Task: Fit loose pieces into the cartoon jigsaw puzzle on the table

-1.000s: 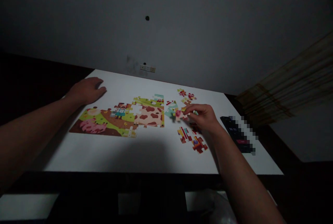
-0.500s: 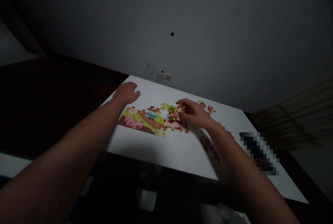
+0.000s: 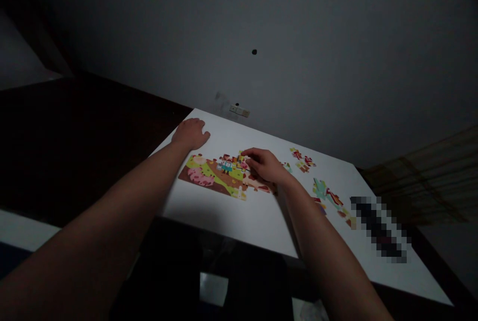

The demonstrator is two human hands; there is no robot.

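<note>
Cartoon jigsaw puzzle [image 3: 211, 176] lay partly assembled on our white desk [image 3: 224, 219], nearer the desk's left side than its right. Its picture showed a pink swirled shape at the left end, green and brown ground through the middle, a small figure in blue and, at the right end, a pale patch with reddish-brown spots.

Our right hand [image 3: 263, 165] hung over the upper right part of the puzzle, touching or just above it. Its fingers [image 3: 247, 153] were curled downward and partly closed, and we could not tell whether they gripped a piece, because the hand covered that spot. Our left hand [image 3: 190, 134] rested flat on the desk just beyond the puzzle's far edge, with its fingers [image 3: 201, 136] relaxed, open and holding nothing.

To the right lay two loose groups of puzzle pieces: a small cluster [image 3: 302, 160] toward the far edge and a more scattered group [image 3: 330, 199] nearer the right edge. Beyond these, near the desk's right edge, sat a dark oblong object [image 3: 379, 229], too pixelated to identify. A light switch plate [image 3: 239, 110] was fixed to the grey wall [image 3: 298, 37] above the far edge, and a brownish curtain [image 3: 421, 176] hung at the right.
</note>
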